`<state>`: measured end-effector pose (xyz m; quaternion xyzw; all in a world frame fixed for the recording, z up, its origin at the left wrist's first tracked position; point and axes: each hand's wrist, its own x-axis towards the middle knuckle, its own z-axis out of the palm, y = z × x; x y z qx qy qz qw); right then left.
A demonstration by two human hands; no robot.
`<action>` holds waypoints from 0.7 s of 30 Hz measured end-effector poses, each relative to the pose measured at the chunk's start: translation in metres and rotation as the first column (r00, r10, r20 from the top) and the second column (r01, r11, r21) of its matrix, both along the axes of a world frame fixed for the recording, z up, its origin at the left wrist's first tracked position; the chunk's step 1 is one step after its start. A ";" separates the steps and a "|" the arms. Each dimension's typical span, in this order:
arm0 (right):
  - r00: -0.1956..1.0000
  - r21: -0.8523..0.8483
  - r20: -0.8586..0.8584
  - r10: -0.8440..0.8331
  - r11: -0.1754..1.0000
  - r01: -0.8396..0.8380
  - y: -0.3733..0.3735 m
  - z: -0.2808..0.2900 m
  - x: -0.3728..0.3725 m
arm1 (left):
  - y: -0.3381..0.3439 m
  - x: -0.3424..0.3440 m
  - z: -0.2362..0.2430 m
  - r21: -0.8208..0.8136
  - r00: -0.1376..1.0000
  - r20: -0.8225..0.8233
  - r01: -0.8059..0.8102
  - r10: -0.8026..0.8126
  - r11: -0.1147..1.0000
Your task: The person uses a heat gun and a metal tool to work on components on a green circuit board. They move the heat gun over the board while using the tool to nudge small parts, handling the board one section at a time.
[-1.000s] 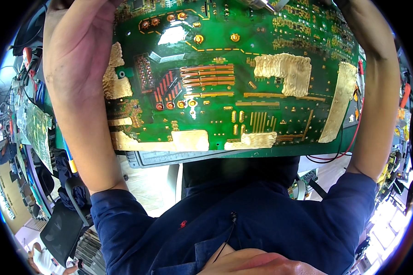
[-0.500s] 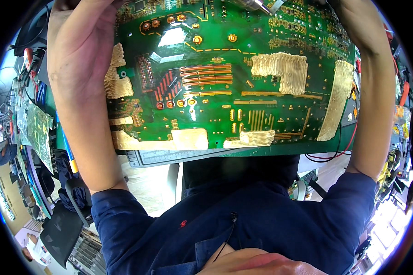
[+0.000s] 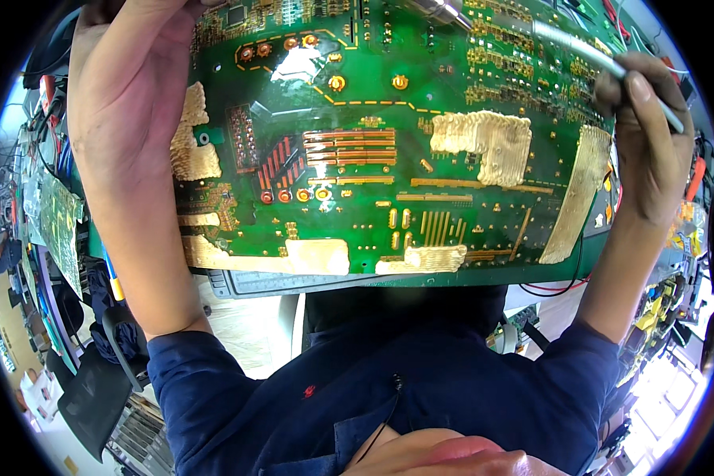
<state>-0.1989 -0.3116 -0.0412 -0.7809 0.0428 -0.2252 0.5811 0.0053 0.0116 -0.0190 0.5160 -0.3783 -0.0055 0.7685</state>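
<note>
A large green circuit board (image 3: 357, 218) fills the upper middle, with copper-coloured strips and thick cream-coloured ridged patches (image 3: 506, 151) on its surface. At its right side my right hand (image 3: 650, 119) is closed round a slim silver pen-like tool (image 3: 583, 49). That tool slants up and left over the board's small parts; its far end is blurred. At the board's left my left hand (image 3: 131, 75) reaches up past the top edge, its fingers mostly hidden. A metal nozzle-like tip (image 3: 448, 11) comes in from the top over the board; what holds it is out of view.
A grey tray-like edge (image 3: 250, 285) lies under the board's near side. Black and red wires (image 3: 551, 289) hang at the near right. Another green board (image 3: 55, 218) stands at the left, near a black chair (image 3: 95, 408). Cluttered benches line both sides.
My right hand has come down and right into view, drawing the slim silver tool back from the metal tip. The board sits slightly lower in view.
</note>
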 end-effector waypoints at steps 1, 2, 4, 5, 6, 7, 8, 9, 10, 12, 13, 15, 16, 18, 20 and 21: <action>1.000 -0.018 -0.004 -0.015 1.000 0.015 0.010 0.000 0.001 | 0.010 0.005 -0.010 0.011 0.984 0.133 0.118 -0.119 0.993; 0.999 -0.033 -0.006 -0.031 0.999 0.031 0.019 -0.001 0.002 | 0.019 0.010 -0.020 0.034 0.935 0.256 0.244 -0.244 0.969; 0.998 -0.100 -0.022 -0.054 0.994 0.052 0.045 0.000 0.005 | 0.035 0.026 -0.029 0.061 0.935 0.200 0.287 -0.294 0.956; 0.999 -0.122 -0.018 -0.046 0.992 0.044 0.048 0.001 0.006 | 0.048 0.038 -0.025 0.080 0.950 0.137 0.271 -0.280 0.959; 0.999 -0.143 -0.013 -0.038 0.989 0.036 0.051 0.003 0.006 | 0.058 0.045 -0.021 0.098 0.958 0.102 0.257 -0.266 0.962; 0.999 -0.170 -0.013 -0.039 0.985 0.036 0.052 0.003 0.006 | 0.062 0.049 -0.022 0.109 0.961 0.079 0.257 -0.266 0.960; 0.999 -0.169 -0.009 -0.032 0.985 0.030 0.052 0.003 0.004 | 0.065 0.051 -0.024 0.117 0.964 0.058 0.252 -0.260 0.961; 0.999 -0.174 -0.008 -0.031 0.984 0.029 0.051 0.002 0.004 | 0.069 0.053 -0.024 0.125 0.965 0.043 0.252 -0.259 0.960; 0.999 -0.182 -0.008 -0.034 0.983 0.032 0.051 0.001 0.003 | 0.070 0.054 -0.025 0.129 0.964 0.032 0.257 -0.263 0.958; 0.999 -0.200 -0.008 -0.034 0.979 0.032 0.049 0.001 0.002 | 0.073 0.057 -0.027 0.135 0.964 0.010 0.262 -0.266 0.955; 0.999 -0.210 -0.009 -0.039 0.977 0.036 0.051 0.001 0.001 | 0.075 0.058 -0.029 0.141 0.965 0.000 0.261 -0.263 0.955; 0.999 -0.233 -0.005 -0.052 0.971 0.050 0.056 0.001 0.003 | 0.078 0.060 -0.029 0.160 0.970 -0.010 0.243 -0.244 0.957; 0.999 -0.244 -0.002 -0.053 0.968 0.051 0.056 0.001 0.003 | 0.080 0.060 -0.028 0.170 0.972 -0.011 0.234 -0.236 0.957; 0.999 -0.265 0.003 -0.049 0.963 0.048 0.056 0.001 0.003 | 0.084 0.064 -0.028 0.183 0.973 -0.023 0.229 -0.229 0.956; 0.999 -0.290 0.006 -0.040 0.956 0.040 0.055 0.002 0.003 | 0.087 0.068 -0.029 0.139 0.947 -0.054 0.322 -0.317 0.937; 0.999 -0.305 0.007 -0.040 0.951 0.040 0.056 0.003 0.002 | 0.089 0.071 -0.030 0.109 0.915 -0.084 0.402 -0.394 0.909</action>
